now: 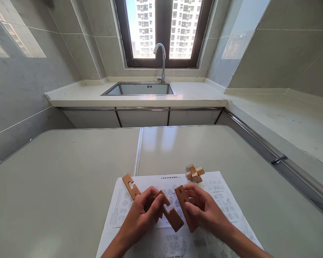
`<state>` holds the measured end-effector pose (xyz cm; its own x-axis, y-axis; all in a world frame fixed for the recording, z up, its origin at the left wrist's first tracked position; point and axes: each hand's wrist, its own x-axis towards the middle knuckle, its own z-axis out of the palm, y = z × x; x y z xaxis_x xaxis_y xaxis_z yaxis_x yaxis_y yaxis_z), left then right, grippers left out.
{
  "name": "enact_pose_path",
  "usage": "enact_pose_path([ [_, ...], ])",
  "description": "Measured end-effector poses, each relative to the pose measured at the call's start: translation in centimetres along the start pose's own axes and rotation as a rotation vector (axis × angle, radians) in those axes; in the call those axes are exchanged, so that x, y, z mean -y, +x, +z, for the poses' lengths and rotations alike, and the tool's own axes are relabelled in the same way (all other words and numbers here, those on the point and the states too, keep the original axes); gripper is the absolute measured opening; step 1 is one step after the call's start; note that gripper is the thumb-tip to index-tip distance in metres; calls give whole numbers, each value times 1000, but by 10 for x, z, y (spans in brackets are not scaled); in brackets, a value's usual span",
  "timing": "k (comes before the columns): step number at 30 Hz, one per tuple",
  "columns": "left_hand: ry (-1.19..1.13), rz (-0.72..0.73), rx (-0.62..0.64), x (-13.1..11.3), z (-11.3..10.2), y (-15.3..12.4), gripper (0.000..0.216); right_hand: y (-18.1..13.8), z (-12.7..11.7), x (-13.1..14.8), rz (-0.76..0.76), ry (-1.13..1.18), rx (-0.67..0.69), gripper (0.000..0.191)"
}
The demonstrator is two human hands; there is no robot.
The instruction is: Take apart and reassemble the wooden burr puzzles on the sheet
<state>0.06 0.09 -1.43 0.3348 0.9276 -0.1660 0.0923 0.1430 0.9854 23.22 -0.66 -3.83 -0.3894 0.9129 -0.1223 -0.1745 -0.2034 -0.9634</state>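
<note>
My left hand [147,209] pinches a notched wooden puzzle piece [173,218] near its upper end; the piece slants down to the right. In my right hand [201,206] is a flat wooden puzzle piece marked 2 [183,206], gripped along its right side by thumb and fingers. The two pieces are close together over the instruction sheet [177,238]. Beyond my left hand, another slotted wooden piece [127,181] lies on the sheet's upper left corner, its lower end close behind my fingers. An assembled wooden cross-shaped puzzle [195,173] sits at the sheet's top edge.
A pale folding table [70,186] with a centre seam [138,150] carries the sheet. Past its far edge are a white counter [199,93], a sink [142,89] and a tap [163,61] below a window. Another counter [290,122] runs along the right.
</note>
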Motion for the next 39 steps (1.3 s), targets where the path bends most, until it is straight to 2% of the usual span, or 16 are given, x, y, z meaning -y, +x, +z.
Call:
enact_pose_path([
  [4,246,66,-51,-2,4,-3,42,0,6,-2,-68,-228,-83,39],
  [11,498,152,-140,0,6,-3,34,1,10,-12,-193,-577,-151,30],
  [19,748,329,-259,6,8,-3,32,2,7,-15,-236,-691,-180,27],
  [26,925,410,-352,10,8,-4,32,0,6,-14,-265,-822,-189,28],
  [35,1141,479,-355,14,7,-4,38,0,7,-11,-385,-1034,-198,25],
  [39,1276,439,-326,16,7,-5,36,1,8,-10,-435,-1052,-203,22],
])
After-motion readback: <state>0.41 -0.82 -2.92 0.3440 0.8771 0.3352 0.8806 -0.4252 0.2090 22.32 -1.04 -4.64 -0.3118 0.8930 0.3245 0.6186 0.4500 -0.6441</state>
